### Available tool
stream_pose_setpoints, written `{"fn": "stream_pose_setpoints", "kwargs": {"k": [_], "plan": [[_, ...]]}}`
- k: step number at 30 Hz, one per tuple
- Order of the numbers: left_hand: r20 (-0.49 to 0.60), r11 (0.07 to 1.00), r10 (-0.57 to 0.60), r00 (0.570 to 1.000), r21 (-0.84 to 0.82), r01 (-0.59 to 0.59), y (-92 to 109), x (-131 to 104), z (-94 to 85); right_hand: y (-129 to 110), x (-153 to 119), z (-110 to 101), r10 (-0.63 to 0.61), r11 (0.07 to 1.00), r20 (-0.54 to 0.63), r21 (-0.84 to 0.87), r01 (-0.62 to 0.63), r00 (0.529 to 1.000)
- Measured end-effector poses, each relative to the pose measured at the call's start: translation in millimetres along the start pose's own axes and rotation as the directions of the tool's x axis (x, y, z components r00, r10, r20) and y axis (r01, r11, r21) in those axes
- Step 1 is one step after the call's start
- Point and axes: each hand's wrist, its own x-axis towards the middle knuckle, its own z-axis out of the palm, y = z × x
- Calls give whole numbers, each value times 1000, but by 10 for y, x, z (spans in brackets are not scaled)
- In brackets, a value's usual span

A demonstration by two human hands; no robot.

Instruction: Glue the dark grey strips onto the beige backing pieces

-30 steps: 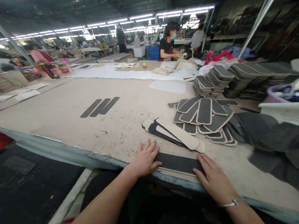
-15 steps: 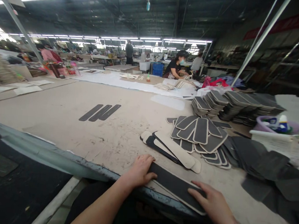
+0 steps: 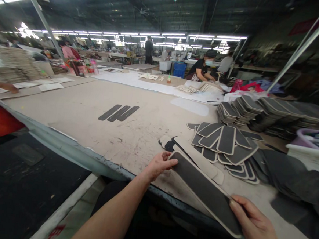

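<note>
1. Bench: beige top, matte, flat, scuffed w/ dark marks nr the hands; front edge pale blue-green, worn.
2. Fanned pile on R side of bench: flat dark-grey pcs, long w/ clipped or rounded corners, cream borders, overlapping.
3. Cream strips, smooth, rounded ends, loosely stacked w/ some black ones, just in front of fanned pile.
4. Stacks of similar dark pcs behind the pile, layered edges showing. Loose dark sheets to R, thin, floppy-looking, blurry.
5. Three small dark pcs flat mid-bench, narrow, rounded corners, side by side, well apart from hands.
6. Dark strip is btwn the two hands, over bench's front edge, slanting down from L to R. Upper end overlaps cream strips in view; contact w/ them: can't tell.
7. L hand pinches upper-L end, thumb on the dark face. R hand grips long side nr the lower-R end, thumb on top. Hands apart, both clamped on same strip.
8. Strip look: long, flat, charcoal, matte, rounded corners, thin cream border along the edges; face looks plain, tilted twd camera. Underside hidden.
</note>
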Motion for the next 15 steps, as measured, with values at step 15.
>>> {"fn": "stream_pose_setpoints", "kwargs": {"k": [15], "plan": [[-142, 896, 284, 948, 392, -209, 52, 135, 16, -263, 40, 9, -50, 998, 379, -25, 64, 924]]}}
